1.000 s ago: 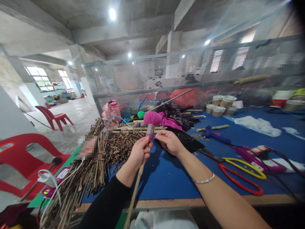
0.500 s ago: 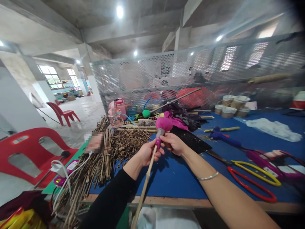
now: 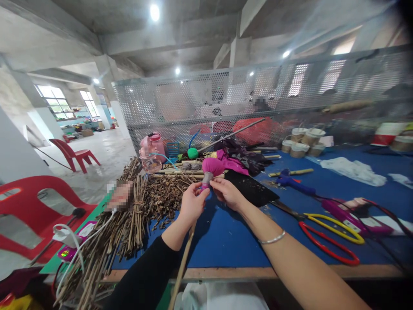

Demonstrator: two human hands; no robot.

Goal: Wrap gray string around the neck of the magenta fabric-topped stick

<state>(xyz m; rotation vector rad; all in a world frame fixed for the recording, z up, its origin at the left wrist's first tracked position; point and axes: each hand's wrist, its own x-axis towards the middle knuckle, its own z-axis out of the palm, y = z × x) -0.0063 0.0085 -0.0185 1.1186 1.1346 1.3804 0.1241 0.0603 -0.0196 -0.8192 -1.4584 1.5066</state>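
Observation:
A wooden stick (image 3: 182, 271) slants up from the table's front edge, topped by a round head in magenta cloth (image 3: 213, 165). Grey tape (image 3: 207, 178) is wound around the neck below that head. My left hand (image 3: 190, 206) is closed around the neck just under the tape, thumb on the near side, covering part of the stick. From the right, my right hand (image 3: 228, 193) pinches at the tape's edge with thumb and fingers pressed together. Exactly what lies between those fingertips is too small to see.
Dry twig bundles (image 3: 138, 215) lie left on the blue tabletop (image 3: 232, 245). Right are scissors (image 3: 329, 237) with red and yellow handles, a blue-handled tool (image 3: 297, 183) and white-rimmed pots (image 3: 312, 137). Black cloth (image 3: 251, 189) lies behind my right hand; a mesh panel (image 3: 193, 99) stands at the back.
My left hand has shifted its hold: its fingers were under the stick, and now its back and thumb face me. The right hand stays at the tape. The view has turned slightly right.

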